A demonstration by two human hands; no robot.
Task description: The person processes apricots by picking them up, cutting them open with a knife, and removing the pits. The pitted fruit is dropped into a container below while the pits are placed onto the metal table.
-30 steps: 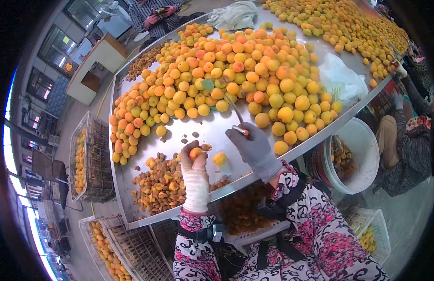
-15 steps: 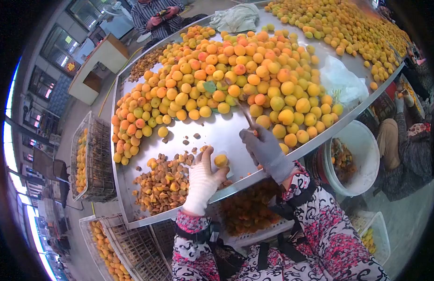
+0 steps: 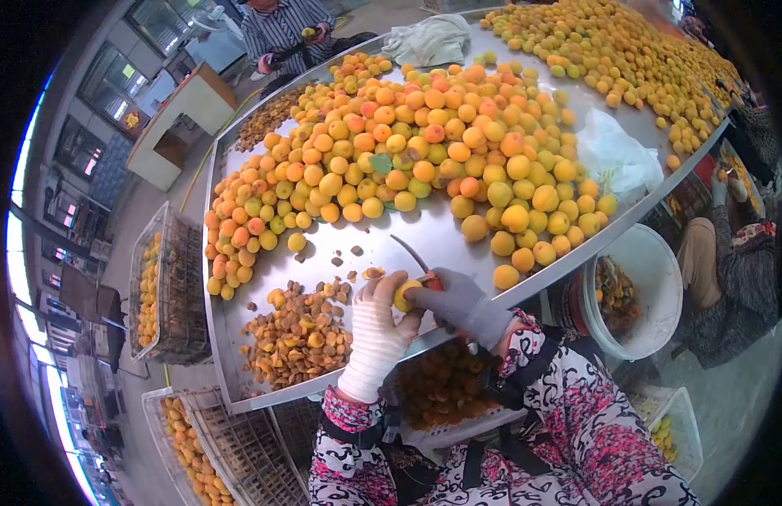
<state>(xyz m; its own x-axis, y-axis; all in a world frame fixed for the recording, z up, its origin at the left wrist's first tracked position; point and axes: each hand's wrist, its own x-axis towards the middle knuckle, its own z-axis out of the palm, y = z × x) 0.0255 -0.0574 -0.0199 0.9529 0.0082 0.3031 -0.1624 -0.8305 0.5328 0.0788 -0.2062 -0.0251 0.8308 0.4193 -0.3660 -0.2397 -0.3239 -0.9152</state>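
My left hand [image 3: 379, 331], in a white striped glove, pinches a yellow apricot [image 3: 406, 295] between thumb and fingers over the metal table [image 3: 357, 234]. Gripped in my grey-gloved right hand [image 3: 465, 307] is a knife [image 3: 413, 255] with a red handle, its curved blade pointing up and to the left. The right thumb rests against the apricot, so the two hands meet at the fruit. Just left of my left hand lies a heap of brown apricot pits [image 3: 296, 336] mixed with orange bits. Beyond the hands spreads a big pile of whole apricots [image 3: 408, 126].
A white bucket [image 3: 661, 291] stands at the table's right side. Crates of apricots [image 3: 167, 291] are on the floor at left, and another crate of orange pieces [image 3: 446, 388] sits below the table edge. Across the table is a person in a striped shirt [image 3: 285, 34]; another sits at right.
My right hand has drawn the knife back from the apricot pile, down and left to my left hand. The apricot is now gripped between them. The person opposite has moved their hands apart.
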